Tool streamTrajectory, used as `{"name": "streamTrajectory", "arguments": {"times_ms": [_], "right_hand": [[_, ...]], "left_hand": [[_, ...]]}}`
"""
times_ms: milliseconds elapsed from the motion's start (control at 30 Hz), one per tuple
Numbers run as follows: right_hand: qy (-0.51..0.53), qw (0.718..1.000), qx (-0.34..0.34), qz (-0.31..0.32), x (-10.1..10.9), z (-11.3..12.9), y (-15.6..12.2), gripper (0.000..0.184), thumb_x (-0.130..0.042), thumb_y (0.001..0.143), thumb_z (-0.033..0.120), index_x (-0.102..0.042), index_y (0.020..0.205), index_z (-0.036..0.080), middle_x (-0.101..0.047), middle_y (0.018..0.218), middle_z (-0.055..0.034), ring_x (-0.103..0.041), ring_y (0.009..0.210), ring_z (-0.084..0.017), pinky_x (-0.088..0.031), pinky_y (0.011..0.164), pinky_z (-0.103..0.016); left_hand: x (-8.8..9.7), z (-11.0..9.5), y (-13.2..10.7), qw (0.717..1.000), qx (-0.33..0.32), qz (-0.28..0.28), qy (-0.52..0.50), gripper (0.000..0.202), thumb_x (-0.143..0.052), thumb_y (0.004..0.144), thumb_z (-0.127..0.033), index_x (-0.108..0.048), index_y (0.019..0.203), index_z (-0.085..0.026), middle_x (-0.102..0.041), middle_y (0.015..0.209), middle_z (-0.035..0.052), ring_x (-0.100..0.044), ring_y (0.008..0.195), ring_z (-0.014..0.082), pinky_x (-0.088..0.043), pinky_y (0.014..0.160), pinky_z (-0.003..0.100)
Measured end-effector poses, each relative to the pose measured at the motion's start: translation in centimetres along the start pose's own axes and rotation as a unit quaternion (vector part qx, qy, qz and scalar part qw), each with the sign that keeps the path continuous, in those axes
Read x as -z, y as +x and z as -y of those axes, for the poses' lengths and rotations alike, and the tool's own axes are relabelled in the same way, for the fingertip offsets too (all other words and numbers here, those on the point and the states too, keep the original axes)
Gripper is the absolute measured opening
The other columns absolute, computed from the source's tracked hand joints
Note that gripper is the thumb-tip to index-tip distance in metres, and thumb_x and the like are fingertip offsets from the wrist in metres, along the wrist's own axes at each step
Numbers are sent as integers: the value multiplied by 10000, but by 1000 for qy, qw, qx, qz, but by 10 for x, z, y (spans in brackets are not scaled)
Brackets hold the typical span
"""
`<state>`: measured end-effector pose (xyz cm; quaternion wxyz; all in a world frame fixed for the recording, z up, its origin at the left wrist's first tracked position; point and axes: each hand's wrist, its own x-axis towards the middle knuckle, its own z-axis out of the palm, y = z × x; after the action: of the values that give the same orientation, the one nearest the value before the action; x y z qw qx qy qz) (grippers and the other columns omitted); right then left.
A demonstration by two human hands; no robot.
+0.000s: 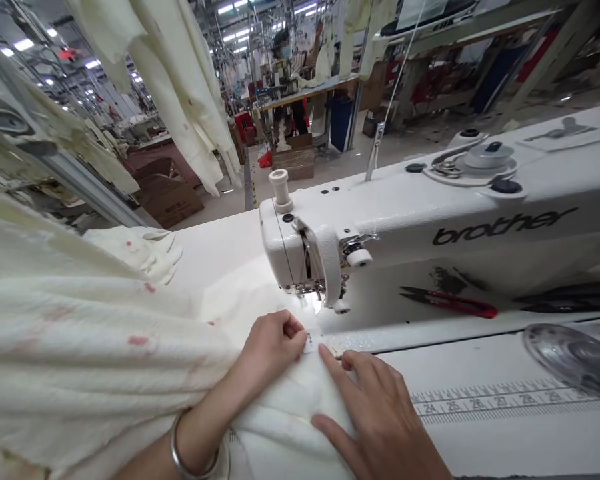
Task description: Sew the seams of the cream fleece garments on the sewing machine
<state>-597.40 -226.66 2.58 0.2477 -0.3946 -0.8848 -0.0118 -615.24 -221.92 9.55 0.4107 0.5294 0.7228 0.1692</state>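
Note:
My left hand (274, 347), with a metal bangle at the wrist, pinches a small white label (311, 343) with dark print. The label lies at the edge of cream fleecy fabric (293, 393), just in front of the sewing machine's needle area. My right hand (375, 407) rests with its fingers spread on the fabric, its index fingertip beside the label. The white sewing machine (300, 247) stands right behind both hands, its lamp lighting the cloth. The needle tip and presser foot are hard to make out in the glare.
More cream fabric with pink spots (95, 333) is heaped at the left. Red-handled thread snips (450, 301) lie under the machine arm. A printed ruler (480, 405) runs along the table's front, with a clear round dish (575, 360) at right. Garments (180, 87) hang behind.

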Motion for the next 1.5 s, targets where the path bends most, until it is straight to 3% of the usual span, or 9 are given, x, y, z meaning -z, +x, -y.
{"name": "streamTrajectory", "arguments": {"times_ms": [733,900,967,1100,1267,1367,1500], "right_hand": [[25,1000,-13,4,0,-1,2,600,-546,866,420,-441,1368,109,-530,1083,-152,-489,990,-293,-416,834,-414],[50,998,-26,-7,0,-1,2,569,-568,860,423,-475,1345,140,-539,1069,-127,-495,996,-276,-410,853,-394],[47,999,-22,-12,0,-1,2,561,-574,861,404,-480,1339,126,-534,1072,-133,-491,1003,-280,-403,860,-401],[29,999,-9,-20,-3,0,1,566,-569,866,387,-469,1342,97,-522,1096,-158,-482,1036,-305,-386,873,-432],[21,999,3,-29,-5,-1,0,570,-545,886,408,-455,1348,86,-526,1084,-159,-483,1031,-297,-384,872,-425],[20,999,6,-30,-6,-2,0,590,-555,878,413,-451,1348,71,-524,1074,-160,-489,1015,-292,-386,862,-420],[8,999,2,-31,-7,-2,-1,585,-569,868,410,-466,1338,78,-520,1101,-166,-495,1021,-302,-385,872,-432]], "left_hand": [[1,5,6,1000,1,19,6,77,-497,695,-234,-549,675,-180,-616,552,-12,-578,565,139,-413,567,232],[-1,0,5,999,-3,4,41,64,-495,719,-193,-536,674,-174,-600,562,1,-577,585,157,-432,603,267],[1,-1,-1,995,-33,-24,95,70,-507,755,-193,-566,759,-157,-624,673,35,-591,658,186,-460,655,313],[8,5,-26,956,-164,-92,226,264,-433,851,-151,-551,1087,-133,-596,1035,117,-615,874,223,-526,768,393],[3,29,-49,882,-358,-25,305,399,-425,900,-156,-440,1298,-119,-475,1354,163,-478,1250,249,-468,1023,395],[-4,43,-48,840,-405,-21,361,531,-446,899,-156,-295,1402,-78,-377,1439,189,-347,1348,267,-426,1065,410],[-5,50,-44,827,-410,-30,384,550,-434,905,-169,-267,1421,-80,-342,1458,184,-314,1362,253,-412,1075,389]]}}
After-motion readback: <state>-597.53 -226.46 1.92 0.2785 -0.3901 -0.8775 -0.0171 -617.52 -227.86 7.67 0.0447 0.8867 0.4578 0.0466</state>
